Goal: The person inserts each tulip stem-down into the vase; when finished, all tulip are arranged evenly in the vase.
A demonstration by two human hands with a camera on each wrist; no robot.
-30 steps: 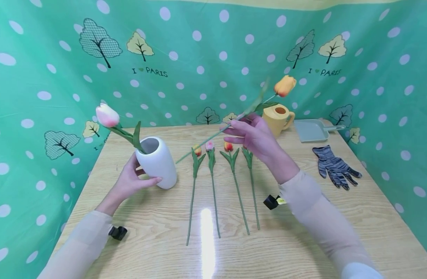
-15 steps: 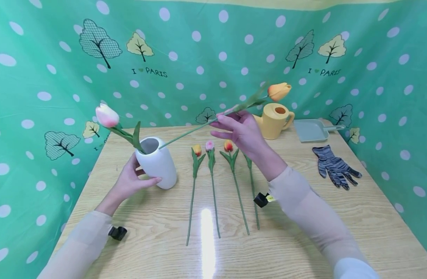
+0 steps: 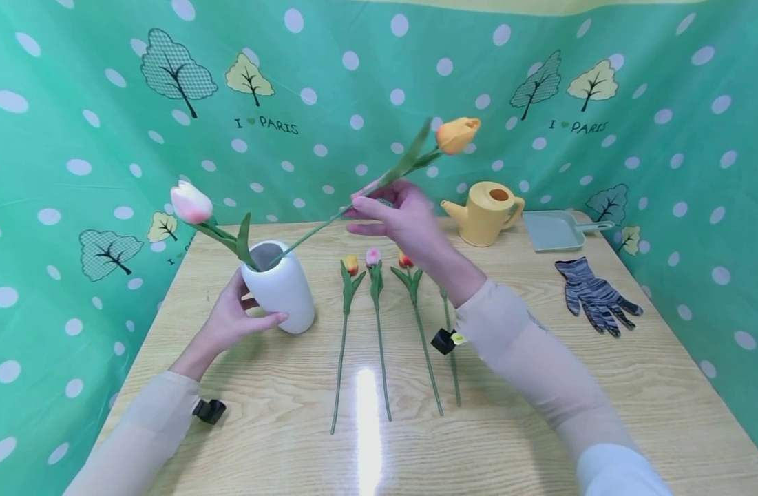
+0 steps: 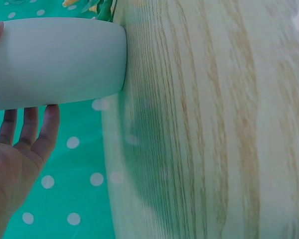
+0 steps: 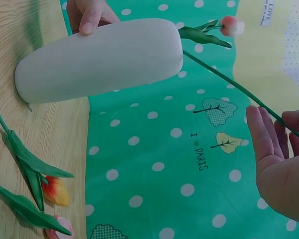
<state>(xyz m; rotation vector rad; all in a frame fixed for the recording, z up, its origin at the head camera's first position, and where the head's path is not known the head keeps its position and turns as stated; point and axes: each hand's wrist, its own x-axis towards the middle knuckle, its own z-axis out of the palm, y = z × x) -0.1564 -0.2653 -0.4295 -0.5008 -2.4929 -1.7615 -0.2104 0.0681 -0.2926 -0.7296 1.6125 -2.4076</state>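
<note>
A white vase (image 3: 286,297) stands tilted at the left of the table, and my left hand (image 3: 233,318) grips its side, thumb in front. Out of its mouth leans a pink-and-white tulip (image 3: 191,204). My right hand (image 3: 396,213) pinches the stem of an orange-yellow tulip (image 3: 456,136) near its leaves. The stem's lower end lies inside the vase mouth; its tip is hidden there. In the right wrist view, the green stem (image 5: 229,79) runs from the right hand (image 5: 284,159) to the vase's opening (image 5: 181,49).
Several tulips lie in a row mid-table, among them a yellow-red one (image 3: 350,264), a pink one (image 3: 373,257) and an orange-red one (image 3: 405,260). Behind stands a yellow watering can (image 3: 487,215). A grey-green dustpan (image 3: 549,231) and a striped glove (image 3: 592,295) lie at the right.
My right hand has moved left with the orange-yellow tulip, and its stem end has passed from beside the vase to over the rim and into the mouth. The left hand and vase stay put.
</note>
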